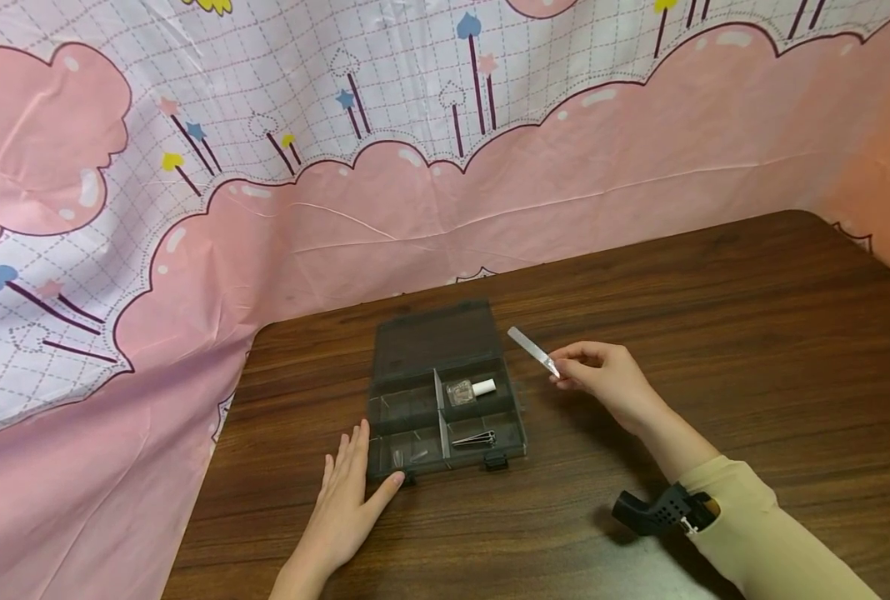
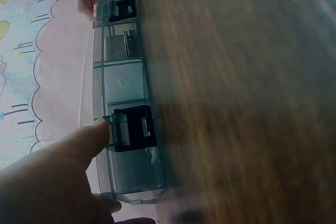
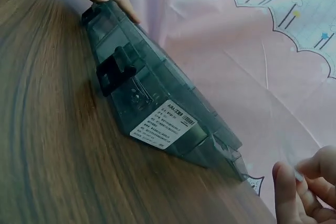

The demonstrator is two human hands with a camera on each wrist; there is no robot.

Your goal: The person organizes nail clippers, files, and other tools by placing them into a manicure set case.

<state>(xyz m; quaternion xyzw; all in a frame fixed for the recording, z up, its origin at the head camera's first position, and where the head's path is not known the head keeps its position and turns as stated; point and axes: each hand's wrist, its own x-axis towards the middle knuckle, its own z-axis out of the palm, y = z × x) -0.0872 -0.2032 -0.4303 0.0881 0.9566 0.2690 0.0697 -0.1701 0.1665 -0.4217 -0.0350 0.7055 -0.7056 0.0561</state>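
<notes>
The left hand (image 1: pixel 347 500) lay flat on the desk (image 1: pixel 715 333), fingers straight against the open organizer box (image 1: pixel 445 400), apparently steadying it, while the right hand (image 1: pixel 602 375) pinched a nail file (image 1: pixel 532 350) just beside the box.

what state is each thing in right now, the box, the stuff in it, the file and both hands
organizer box: lid open, flat on the table
nail polish bottle: capped, lying on its side in a back compartment
metal clippers: lying in the front right compartment
nail file: off the table, pinched at one end
right hand: fingers pinching the nail file
left hand: flat on the table, fingers straight, thumb touching the box's front left corner
</notes>
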